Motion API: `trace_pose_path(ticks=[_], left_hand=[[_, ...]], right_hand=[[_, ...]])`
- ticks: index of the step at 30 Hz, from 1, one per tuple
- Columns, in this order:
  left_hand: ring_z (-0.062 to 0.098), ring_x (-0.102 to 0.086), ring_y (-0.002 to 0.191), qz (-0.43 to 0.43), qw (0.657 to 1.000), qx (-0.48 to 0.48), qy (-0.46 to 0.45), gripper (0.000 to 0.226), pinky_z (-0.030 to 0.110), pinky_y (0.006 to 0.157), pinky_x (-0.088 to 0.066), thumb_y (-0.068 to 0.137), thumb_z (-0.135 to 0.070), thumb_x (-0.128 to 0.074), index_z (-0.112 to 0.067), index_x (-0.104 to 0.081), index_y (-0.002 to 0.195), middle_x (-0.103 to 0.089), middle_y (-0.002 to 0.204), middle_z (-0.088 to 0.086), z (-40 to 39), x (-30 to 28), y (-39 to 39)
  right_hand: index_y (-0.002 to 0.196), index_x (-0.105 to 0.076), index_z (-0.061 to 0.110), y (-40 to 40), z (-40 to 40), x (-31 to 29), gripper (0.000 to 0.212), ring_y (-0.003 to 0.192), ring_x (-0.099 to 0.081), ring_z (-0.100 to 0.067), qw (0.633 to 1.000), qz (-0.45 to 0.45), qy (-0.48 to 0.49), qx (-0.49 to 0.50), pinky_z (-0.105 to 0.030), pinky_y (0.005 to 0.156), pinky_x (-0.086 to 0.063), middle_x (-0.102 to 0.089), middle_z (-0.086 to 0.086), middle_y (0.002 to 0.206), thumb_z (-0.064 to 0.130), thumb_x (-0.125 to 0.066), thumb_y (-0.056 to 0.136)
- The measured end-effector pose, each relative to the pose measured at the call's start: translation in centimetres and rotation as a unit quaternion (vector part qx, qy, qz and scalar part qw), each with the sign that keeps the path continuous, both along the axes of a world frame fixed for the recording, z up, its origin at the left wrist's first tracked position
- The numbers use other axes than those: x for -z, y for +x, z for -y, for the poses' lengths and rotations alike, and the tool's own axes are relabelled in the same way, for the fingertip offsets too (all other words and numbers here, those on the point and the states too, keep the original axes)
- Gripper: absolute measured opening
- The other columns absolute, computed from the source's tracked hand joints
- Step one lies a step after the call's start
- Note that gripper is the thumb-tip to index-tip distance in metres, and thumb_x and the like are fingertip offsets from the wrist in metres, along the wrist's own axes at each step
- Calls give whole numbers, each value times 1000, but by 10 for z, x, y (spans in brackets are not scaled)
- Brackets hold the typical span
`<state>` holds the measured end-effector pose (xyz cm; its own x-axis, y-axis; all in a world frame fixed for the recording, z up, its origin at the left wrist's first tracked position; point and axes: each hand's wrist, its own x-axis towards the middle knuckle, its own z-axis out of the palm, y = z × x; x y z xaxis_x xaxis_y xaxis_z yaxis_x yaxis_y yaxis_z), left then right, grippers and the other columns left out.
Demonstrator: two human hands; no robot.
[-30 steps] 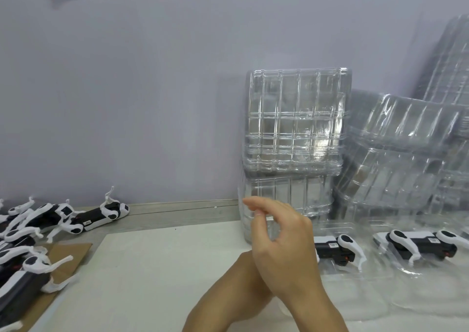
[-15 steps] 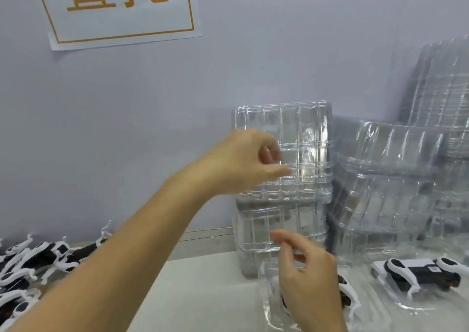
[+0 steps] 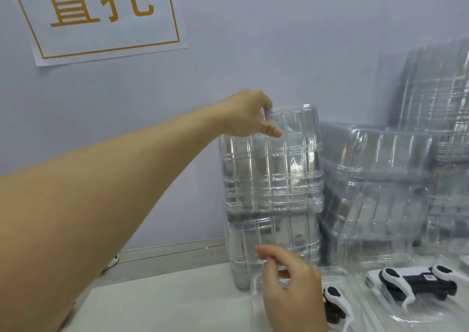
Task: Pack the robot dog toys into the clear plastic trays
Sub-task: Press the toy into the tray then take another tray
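A tall stack of clear plastic trays (image 3: 272, 174) stands upright against the wall, on top of another stack (image 3: 272, 242). My left hand (image 3: 250, 114) reaches up to its top left corner and pinches the edge of the frontmost tray. My right hand (image 3: 286, 283) is low in front, its fingers closed on the rim of a clear tray (image 3: 256, 298) lying on the table. That tray holds a black-and-white robot dog toy (image 3: 335, 303), partly hidden by my hand. A second robot dog toy (image 3: 418, 281) lies in a tray to the right.
More clear tray stacks (image 3: 375, 192) lean against the wall on the right. A paper sign (image 3: 101, 14) with orange characters hangs on the wall. The white tabletop (image 3: 165, 303) lies below; a bit of another toy (image 3: 113, 260) shows behind my left arm.
My left hand has risen from mid-height of the upright stack to its top corner. The view has tilted up further. My right hand stays low on the flat tray.
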<state>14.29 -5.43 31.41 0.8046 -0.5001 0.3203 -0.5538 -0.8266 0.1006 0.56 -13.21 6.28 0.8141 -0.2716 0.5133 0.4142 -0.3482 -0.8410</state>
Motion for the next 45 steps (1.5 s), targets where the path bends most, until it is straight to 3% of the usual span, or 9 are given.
trace_pose_path(ticks=[6,9,13,17,24,29,35,40,45], left_hand=[[19,-57,97,7,998,6,-68,39,28,78,-43,80,-47,-76,-16,-67,101,-59,95,-5,-8,-3,2],[19,-56,101,2,999,1,-52,35,25,82,-39,88,-44,-69,-16,-67,108,-61,111,1,-5,-3,1],[10,-52,78,-6,999,6,-42,30,20,66,-36,94,-38,-64,-13,-66,111,-56,92,-5,-1,-1,-1],[9,-50,71,-3,998,12,-64,28,15,60,-38,95,-34,-63,-10,-65,110,-58,94,0,-7,-4,-1],[18,-53,71,28,985,22,-172,17,23,61,-43,93,-28,-68,-15,-66,103,-59,87,6,-19,-13,-6],[15,-52,72,32,981,25,-188,8,15,58,-42,94,-30,-67,-23,-66,97,-58,82,4,-28,-17,-9],[19,-55,76,7,980,30,-196,15,30,73,-47,94,-29,-66,-16,-67,102,-57,82,4,-32,-16,-10],[18,-55,75,-13,978,30,-205,16,26,67,-45,95,-27,-65,-12,-68,102,-59,82,7,-31,-18,-11],[15,-55,73,-26,976,24,-213,19,17,58,-43,95,-28,-65,-11,-69,103,-60,80,4,-35,-19,-10]], right_hand=[[83,-77,31,-1,-2,-1,40,85,-65,0,1000,0,3,0,-28,71,-56,-71,21,75,-6,-63,85],[83,-74,35,-3,-1,-4,39,83,-65,-1,999,-19,33,-10,-22,72,-53,-71,19,75,-2,-62,87],[91,-70,36,-9,0,-23,27,81,-67,-3,987,-61,136,-55,-19,71,-50,-73,16,82,9,-62,93],[103,-68,25,3,15,-78,12,82,-72,-9,957,-23,278,-82,-23,71,-59,-75,9,89,22,-64,92],[119,-60,0,59,22,-159,36,70,-74,-11,925,-43,356,-127,-18,59,-54,-71,-7,98,26,-65,95],[89,-63,5,79,19,-174,19,51,-67,-9,922,-29,369,-114,-16,47,-47,-68,-7,82,23,-68,93],[92,-70,1,91,23,-165,19,42,-56,-4,936,-19,338,-95,-15,43,-42,-76,1,76,20,-71,91],[74,-70,7,92,23,-160,20,44,-59,-6,932,11,348,-101,-15,44,-45,-71,5,62,16,-70,92],[79,-72,9,92,19,-159,16,42,-56,-5,919,10,374,-122,-15,43,-44,-76,1,74,14,-68,93]])
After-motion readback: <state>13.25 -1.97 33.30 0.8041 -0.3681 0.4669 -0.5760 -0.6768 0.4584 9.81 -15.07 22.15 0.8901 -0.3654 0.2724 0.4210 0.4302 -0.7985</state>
